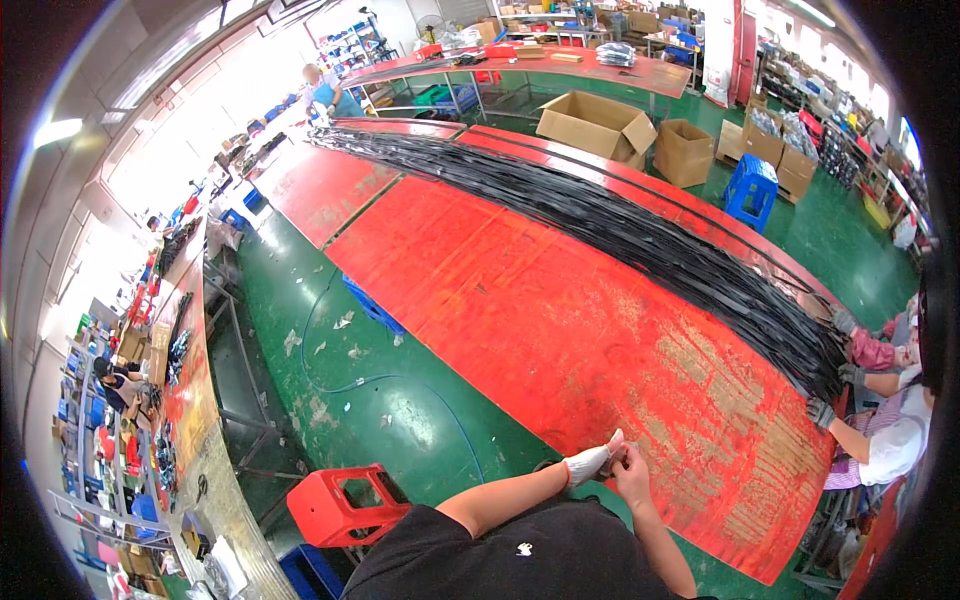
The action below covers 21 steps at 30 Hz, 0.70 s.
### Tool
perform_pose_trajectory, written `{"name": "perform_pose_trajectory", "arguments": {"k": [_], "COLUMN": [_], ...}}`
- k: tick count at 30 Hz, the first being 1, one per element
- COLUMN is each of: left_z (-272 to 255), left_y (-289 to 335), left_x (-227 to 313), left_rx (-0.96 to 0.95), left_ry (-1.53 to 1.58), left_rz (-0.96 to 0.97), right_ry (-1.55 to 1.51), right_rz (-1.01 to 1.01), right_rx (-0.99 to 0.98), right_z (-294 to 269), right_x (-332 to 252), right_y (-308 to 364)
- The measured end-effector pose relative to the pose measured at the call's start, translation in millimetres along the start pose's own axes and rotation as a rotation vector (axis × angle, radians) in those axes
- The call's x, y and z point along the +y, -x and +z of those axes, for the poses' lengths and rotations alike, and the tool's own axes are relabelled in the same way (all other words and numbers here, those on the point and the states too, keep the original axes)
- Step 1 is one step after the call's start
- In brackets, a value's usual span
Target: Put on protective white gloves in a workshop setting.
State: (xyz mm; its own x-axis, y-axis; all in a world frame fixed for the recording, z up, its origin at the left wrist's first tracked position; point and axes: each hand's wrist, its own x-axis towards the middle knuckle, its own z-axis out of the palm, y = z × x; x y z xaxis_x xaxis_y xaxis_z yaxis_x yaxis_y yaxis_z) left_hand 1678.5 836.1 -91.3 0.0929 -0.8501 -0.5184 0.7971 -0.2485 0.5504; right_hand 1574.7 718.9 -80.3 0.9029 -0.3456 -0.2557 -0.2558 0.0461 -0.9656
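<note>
Over the near edge of the red table, my two hands meet at the fingertips. A white glove covers most of my left hand, and some fingertips show bare at its end. Its fingers are drawn together. My right hand is bare, its fingers pinched close beside the left fingertips. Whatever lies between them, if anything, is too small to make out. A long bundle of black strips runs along the table's far side, apart from my hands.
At the right, co-workers' gloved hands touch the bundle's near end. A red stool stands left of me on the green floor, where a blue hose lies. Beyond the table are cardboard boxes and a blue stool.
</note>
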Motion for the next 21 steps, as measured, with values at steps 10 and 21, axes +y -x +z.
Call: {"name": "perform_pose_trajectory", "arguments": {"k": [10, 21], "left_z": [-13, -31], "left_y": [-15, -21], "left_x": [-12, -24], "left_rx": [0.003, 0.004], "left_ry": [-0.064, -0.060], "left_rz": [-0.017, 0.014], "right_ry": [0.007, 0.012], "right_rz": [-0.039, -0.029], "right_rx": [0.014, 0.003], "right_z": [0, 12], "right_x": [2, -7], "right_y": [2, 6]}}
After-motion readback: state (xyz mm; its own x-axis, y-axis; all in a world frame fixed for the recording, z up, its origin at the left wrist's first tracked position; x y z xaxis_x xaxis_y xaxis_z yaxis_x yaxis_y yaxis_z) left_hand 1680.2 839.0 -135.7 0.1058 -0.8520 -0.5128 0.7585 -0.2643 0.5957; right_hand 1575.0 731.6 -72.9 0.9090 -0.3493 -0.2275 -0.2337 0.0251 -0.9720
